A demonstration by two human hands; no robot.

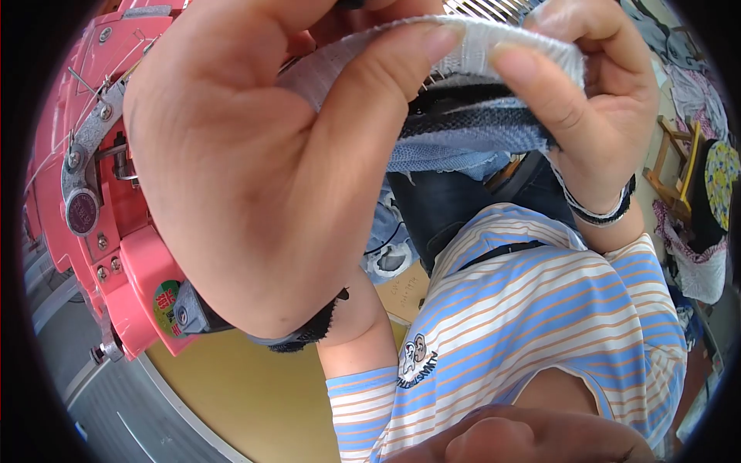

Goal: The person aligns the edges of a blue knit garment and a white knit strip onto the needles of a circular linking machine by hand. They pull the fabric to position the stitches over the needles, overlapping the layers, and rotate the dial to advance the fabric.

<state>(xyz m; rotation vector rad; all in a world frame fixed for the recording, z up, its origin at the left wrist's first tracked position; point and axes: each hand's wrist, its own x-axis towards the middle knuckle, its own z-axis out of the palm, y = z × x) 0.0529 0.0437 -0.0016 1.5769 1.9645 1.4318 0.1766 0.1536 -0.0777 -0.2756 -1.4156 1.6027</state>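
A white ribbed knit band [482, 50] stretches between my two hands near the top of the view. My left hand [255, 147] is large and close, its thumb pressed on the band's middle and its other fingers mostly hidden behind. At the band's right end, my right hand [606, 85] pinches it between thumb and bent fingers. Thin metal pins [486, 9] stand in a row beyond the band, and a few tips show beneath it. Just below lies a dark and blue textured strip [478, 123]; whether it joins the band I cannot tell.
A pink machine [147, 266] with grey metal arms stands close on the left. Blue denim-like cloth [448, 160] hangs under my hands. At the right are a wooden stool frame [683, 174], a yellow patterned cushion [719, 185] and heaped cloth [691, 89].
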